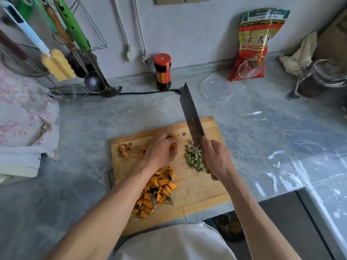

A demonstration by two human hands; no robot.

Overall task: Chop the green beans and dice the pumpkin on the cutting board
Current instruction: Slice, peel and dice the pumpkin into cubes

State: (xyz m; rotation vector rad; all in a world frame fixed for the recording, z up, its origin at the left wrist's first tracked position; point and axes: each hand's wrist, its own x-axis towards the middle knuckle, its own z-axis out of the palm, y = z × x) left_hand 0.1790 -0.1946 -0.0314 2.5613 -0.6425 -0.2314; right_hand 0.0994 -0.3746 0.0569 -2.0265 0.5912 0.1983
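Steel cleaver [191,115] in right hand [216,158], fingers wrapped round the handle, blade raised and tilted, tip pointing to 11 o'clock above the board. Left hand [159,152] sits at board centre, ring on one finger, fingers curled down over a pumpkin piece [173,146]; whether it pinches or just presses is unclear.

Wooden cutting board [197,186], one. Chopped green beans [195,158]: one pile, just left of the right hand, under the blade heel. Diced pumpkin pile [155,192]: orange cubes with green skin, at 6 o'clock from the left hand, partly under the forearm. Smaller pumpkin scraps [124,150] at 9 o'clock from the left hand.

Grey marble counter [84,128] around the board. At 12 o'clock: one dark sauce jar [162,72] with red lid, label unreadable. At 1 o'clock: one clear plastic lid [217,89], then one red bag [257,44] printed "头茬", with small Latin text too blurred to read. At 2 o'clock: one glass jar [323,77] with a spoon beside it.

At 10 o'clock: two ladles [101,85] hanging, one yellow sponge brush [58,64], one wire strainer [69,92]. Two plugs [138,56] dangle on the wall.
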